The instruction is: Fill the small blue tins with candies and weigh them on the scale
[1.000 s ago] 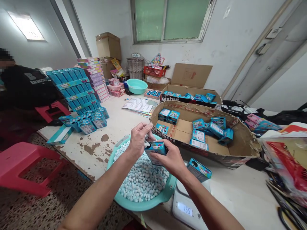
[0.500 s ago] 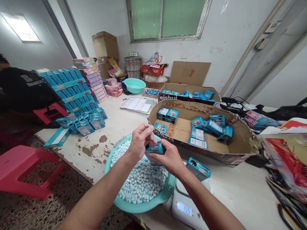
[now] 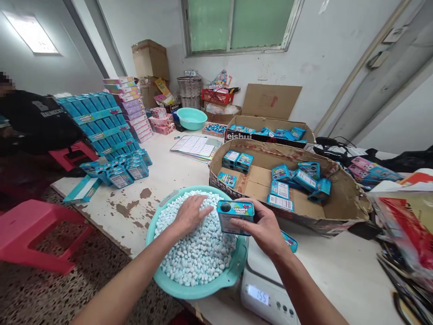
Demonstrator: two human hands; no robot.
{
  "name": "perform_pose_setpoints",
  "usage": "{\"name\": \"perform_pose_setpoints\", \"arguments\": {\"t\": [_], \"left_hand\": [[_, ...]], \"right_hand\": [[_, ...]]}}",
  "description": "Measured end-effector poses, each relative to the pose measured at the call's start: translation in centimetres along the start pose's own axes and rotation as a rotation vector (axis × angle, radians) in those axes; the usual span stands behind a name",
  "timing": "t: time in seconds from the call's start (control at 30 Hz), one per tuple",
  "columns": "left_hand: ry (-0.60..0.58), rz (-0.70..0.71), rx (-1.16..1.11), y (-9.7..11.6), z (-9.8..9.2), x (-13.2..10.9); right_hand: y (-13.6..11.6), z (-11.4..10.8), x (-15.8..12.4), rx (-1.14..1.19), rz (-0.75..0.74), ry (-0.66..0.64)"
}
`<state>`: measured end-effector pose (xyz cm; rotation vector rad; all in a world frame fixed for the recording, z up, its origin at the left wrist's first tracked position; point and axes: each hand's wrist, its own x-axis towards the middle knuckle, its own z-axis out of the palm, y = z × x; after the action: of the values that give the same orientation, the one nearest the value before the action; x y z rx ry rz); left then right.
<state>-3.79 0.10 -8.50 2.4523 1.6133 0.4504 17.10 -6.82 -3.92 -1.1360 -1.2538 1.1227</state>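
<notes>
My right hand (image 3: 264,228) grips a small blue candy box (image 3: 235,217) upright over the right side of a teal basin (image 3: 223,283). The basin is heaped with small pale blue candies (image 3: 196,253). My left hand (image 3: 191,212) rests palm down on the candies, fingers curled into the heap. What those fingers hold is hidden. Another blue box (image 3: 289,241) lies on the white scale (image 3: 267,295) just behind my right wrist; the scale's display reads 155.
A torn cardboard tray (image 3: 341,205) with several blue boxes lies beyond the basin; a second carton (image 3: 237,135) is behind it. Stacked blue and pink packs (image 3: 101,126) stand at the left. A person in black (image 3: 37,122) sits far left by red stools (image 3: 30,230).
My left hand left the top of the box and dropped onto the candies. My right hand shifted the box slightly right and lower.
</notes>
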Motion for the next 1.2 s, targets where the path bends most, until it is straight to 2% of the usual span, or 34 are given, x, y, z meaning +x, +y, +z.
{"name": "perform_pose_setpoints", "arguments": {"t": [0.1, 0.2, 0.33, 0.43, 0.53, 0.63, 0.7, 0.8, 0.9, 0.97, 1.1, 1.2], "left_hand": [[-0.130, 0.063, 0.113, 1.2, 0.8, -0.6], [-0.171, 0.049, 0.178, 2.1, 1.0, -1.0], [-0.183, 0.017, 0.180, 2.5, 1.0, -1.2], [-0.147, -0.031, 0.079, 2.2, 1.1, -1.1], [0.000, -0.132, -0.190, 1.8, 1.1, -0.8], [0.100, -0.370, -0.704, 1.9, 0.3, -0.5], [0.116, -0.501, -1.094, 2.3, -0.9, -0.2], [0.168, -0.512, -1.496, 3.4, -3.4, 0.4], [0.238, -0.490, -1.688, 4.5, -5.4, 1.1], [0.295, -0.513, -1.756, 5.0, -6.0, 1.5], [0.410, -0.507, -1.808, 5.2, -5.9, 1.8], [0.409, -0.447, -1.801, 5.2, -5.7, 1.8]], "right_hand": [[0.5, 0.0, 0.0, 0.116, 0.021, 0.034], [1.1, 0.2, 0.0, 0.178, 0.003, 0.094], [1.3, 0.9, -0.1, -0.008, -0.027, 0.073], [1.0, 1.2, -0.4, -0.080, -0.031, 0.032], [0.4, 1.2, -0.8, -0.119, -0.040, 0.038], [-0.2, 1.2, -1.1, -0.204, -0.064, 0.028], [-0.6, 1.6, -1.2, -0.268, -0.085, 0.014], [-0.9, 2.6, -0.9, -0.364, -0.136, -0.001], [-0.8, 4.0, -0.3, -0.447, -0.164, -0.029], [-0.6, 4.8, 0.2, -0.498, -0.164, -0.048], [-0.6, 5.5, 0.6, -0.547, -0.170, -0.049], [-0.6, 5.4, 0.6, -0.544, -0.189, -0.051]]}}
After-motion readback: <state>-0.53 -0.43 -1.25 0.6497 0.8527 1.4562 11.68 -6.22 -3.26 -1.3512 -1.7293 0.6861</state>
